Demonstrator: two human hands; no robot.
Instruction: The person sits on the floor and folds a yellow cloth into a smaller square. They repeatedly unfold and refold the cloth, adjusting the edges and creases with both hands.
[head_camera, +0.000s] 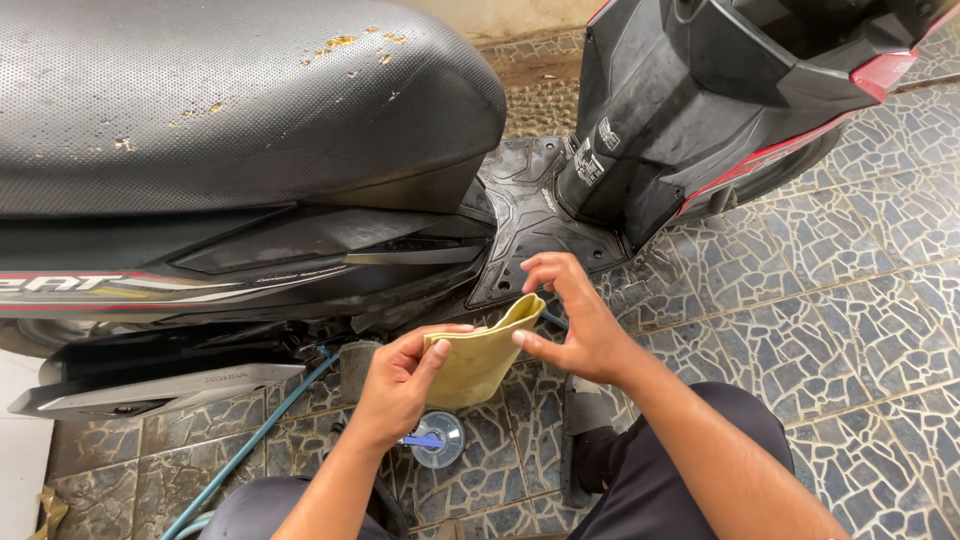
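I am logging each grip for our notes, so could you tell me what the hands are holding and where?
Both hands hold a yellow cloth: the left hand pinches its left edge, the right hand its upper right edge.

left hand (395, 385) bare | right hand (575, 325) bare | forearms unsleeved | dark trousers (660, 480)

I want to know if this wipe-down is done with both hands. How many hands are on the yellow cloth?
2. The left hand pinches the yellow cloth at its left edge, and the right hand pinches its right edge, beside the scooter. No other hands show.
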